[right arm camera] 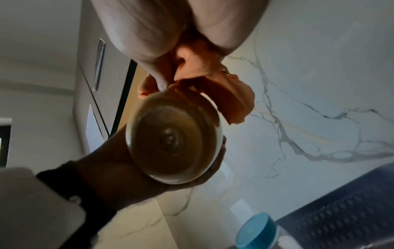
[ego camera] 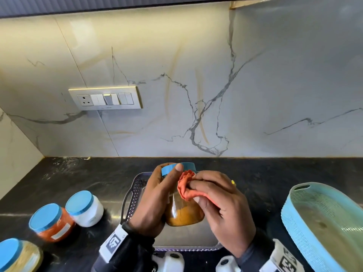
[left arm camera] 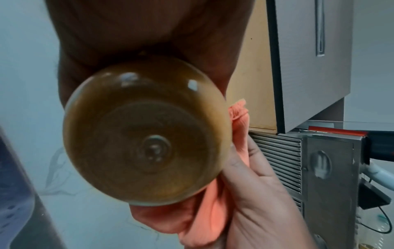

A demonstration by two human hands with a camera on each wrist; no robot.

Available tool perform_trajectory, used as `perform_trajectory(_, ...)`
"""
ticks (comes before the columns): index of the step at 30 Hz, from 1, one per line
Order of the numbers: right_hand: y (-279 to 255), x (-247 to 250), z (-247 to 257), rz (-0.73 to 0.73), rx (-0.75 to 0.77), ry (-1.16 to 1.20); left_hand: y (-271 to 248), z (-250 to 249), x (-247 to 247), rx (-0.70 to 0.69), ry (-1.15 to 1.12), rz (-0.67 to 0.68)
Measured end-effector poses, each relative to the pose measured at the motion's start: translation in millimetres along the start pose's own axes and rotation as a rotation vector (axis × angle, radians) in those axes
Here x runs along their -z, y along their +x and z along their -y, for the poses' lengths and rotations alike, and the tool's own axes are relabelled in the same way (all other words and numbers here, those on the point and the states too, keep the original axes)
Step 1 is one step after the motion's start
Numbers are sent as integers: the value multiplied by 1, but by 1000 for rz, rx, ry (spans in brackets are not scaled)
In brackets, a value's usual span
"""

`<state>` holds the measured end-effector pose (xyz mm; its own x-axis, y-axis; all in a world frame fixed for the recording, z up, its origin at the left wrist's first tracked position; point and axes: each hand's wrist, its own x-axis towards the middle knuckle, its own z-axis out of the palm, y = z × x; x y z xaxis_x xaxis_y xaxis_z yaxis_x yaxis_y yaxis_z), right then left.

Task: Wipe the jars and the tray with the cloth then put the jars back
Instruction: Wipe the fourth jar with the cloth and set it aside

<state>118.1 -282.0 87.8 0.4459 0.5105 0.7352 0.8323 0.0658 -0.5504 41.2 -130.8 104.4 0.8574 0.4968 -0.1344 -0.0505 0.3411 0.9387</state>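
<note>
My left hand [ego camera: 157, 197] grips a clear jar of yellow-brown powder [ego camera: 183, 213] with a blue lid [ego camera: 186, 166], held in the air above the dark mesh tray [ego camera: 135, 193]. My right hand [ego camera: 216, 201] holds a bunched orange cloth [ego camera: 184, 185] and presses it against the jar's right side, just under the lid. Both wrist views look up at the jar's round base [left arm camera: 147, 143] [right arm camera: 173, 143], with the cloth [left arm camera: 204, 219] [right arm camera: 234, 104] beside it.
On the black counter [ego camera: 98, 177] at the left stand a white jar [ego camera: 86, 208], an orange-red jar [ego camera: 52, 222] and a tan jar [ego camera: 17, 256], all blue-lidded. A light blue basket [ego camera: 324, 222] sits at the right. A marble wall with a switch plate [ego camera: 106, 99] rises behind.
</note>
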Motion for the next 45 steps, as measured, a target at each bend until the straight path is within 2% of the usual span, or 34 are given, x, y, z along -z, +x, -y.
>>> perform_trajectory(6, 13, 2, -9, -9, -102, 139, 5, -4, 2, -19, -152, -43)
perform_trajectory(9, -1, 1, 3, 57, -28, 113, 8, -11, 8, -20, -206, -48)
perform_trajectory(13, -12, 1, 6, 48, 90, 9, 5, -13, 12, 24, -262, 41)
perform_trajectory(15, 1, 4, -1, -1, 38, 38, 0, -11, 6, 34, -288, 103)
perform_trajectory(19, 23, 2, -12, -85, -170, 250, -3, -7, -2, 2, -304, 186)
perform_trajectory(22, 9, 2, -1, -58, -181, 294, 2, -12, 6, -25, -336, 190)
perform_trajectory(25, -6, 1, 12, -41, -109, 311, 5, -16, 14, -41, -407, 210)
perform_trajectory(27, -6, 0, 10, -62, -32, 228, 7, -16, 10, -51, -400, 191)
perform_trajectory(30, -3, 4, 1, -92, 19, 84, 8, -15, 4, 26, -324, 173)
perform_trajectory(33, -5, 3, -3, -16, 93, -28, 11, -15, 8, 64, -254, 159)
perform_trajectory(36, -7, -6, -4, 57, 185, -87, 12, -11, 8, -11, -135, 173)
perform_trajectory(39, -2, -3, -5, 78, 208, -133, 11, -3, 6, -117, -57, 119)
perform_trajectory(45, 32, 10, -18, -45, -27, -47, 5, 1, -1, -142, -125, 116)
